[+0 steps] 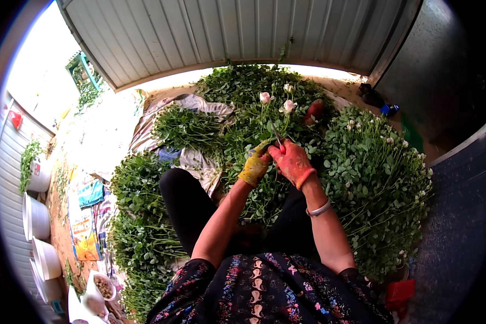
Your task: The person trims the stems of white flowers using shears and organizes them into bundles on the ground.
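My left hand (255, 164), in a yellow patterned glove, is closed on what looks like a rose stem, its lower part lost among the leaves. Pale pink roses (288, 106) stand just beyond my hands. My right hand (292, 163) wears an orange-red glove. It grips scissors (276, 133) with a thin metal blade pointing away from me and a bit of red handle showing. Both hands meet fingertip to fingertip, so the exact grip is partly hidden. Green leafy cuttings (243, 129) lie beneath them.
Bunches of small white-budded stems (372, 178) are heaped at the right. More leafy bundles (140, 216) lie at the left on cloths. White tubs (36, 216) line the left wall. A corrugated metal panel (227, 32) stands ahead; a red box (399, 291) sits lower right.
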`<act>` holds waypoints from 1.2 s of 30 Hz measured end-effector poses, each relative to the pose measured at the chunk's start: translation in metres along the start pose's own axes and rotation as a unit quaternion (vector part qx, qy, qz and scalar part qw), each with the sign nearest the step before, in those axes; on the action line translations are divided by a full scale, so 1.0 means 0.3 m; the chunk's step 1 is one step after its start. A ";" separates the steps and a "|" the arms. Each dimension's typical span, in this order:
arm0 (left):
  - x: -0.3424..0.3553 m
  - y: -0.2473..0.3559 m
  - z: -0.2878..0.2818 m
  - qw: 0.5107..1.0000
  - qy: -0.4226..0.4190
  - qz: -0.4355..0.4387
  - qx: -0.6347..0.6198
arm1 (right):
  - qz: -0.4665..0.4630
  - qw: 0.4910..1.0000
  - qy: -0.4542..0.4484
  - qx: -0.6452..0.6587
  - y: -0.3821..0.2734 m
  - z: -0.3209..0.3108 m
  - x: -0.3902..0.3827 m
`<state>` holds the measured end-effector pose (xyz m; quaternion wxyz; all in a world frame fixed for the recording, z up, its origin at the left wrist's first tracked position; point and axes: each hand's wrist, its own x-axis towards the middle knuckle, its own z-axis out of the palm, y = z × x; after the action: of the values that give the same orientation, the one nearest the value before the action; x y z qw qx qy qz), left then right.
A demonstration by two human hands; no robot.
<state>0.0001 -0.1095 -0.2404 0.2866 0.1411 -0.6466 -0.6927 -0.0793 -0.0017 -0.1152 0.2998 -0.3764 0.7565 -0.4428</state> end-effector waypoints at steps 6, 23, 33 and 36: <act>0.004 0.043 0.026 0.998 0.028 -0.044 -0.039 | -0.093 0.974 0.059 -0.196 0.015 -0.004 0.043; -0.050 0.380 -0.603 0.901 0.263 0.025 -0.343 | -0.141 0.982 -0.022 -0.123 0.272 0.176 0.045; -0.299 0.409 -1.002 0.830 0.447 0.090 -0.322 | 0.050 0.927 -0.241 0.284 0.067 0.319 -0.005; -0.382 0.401 -1.087 0.825 0.452 0.133 -0.313 | 0.017 0.948 -0.228 0.223 -0.017 0.358 0.037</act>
<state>0.3018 -0.3089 -0.1834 0.6650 0.2535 -0.2060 -0.6716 0.0009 -0.0602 -0.1581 0.5481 -0.3782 0.5560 -0.4973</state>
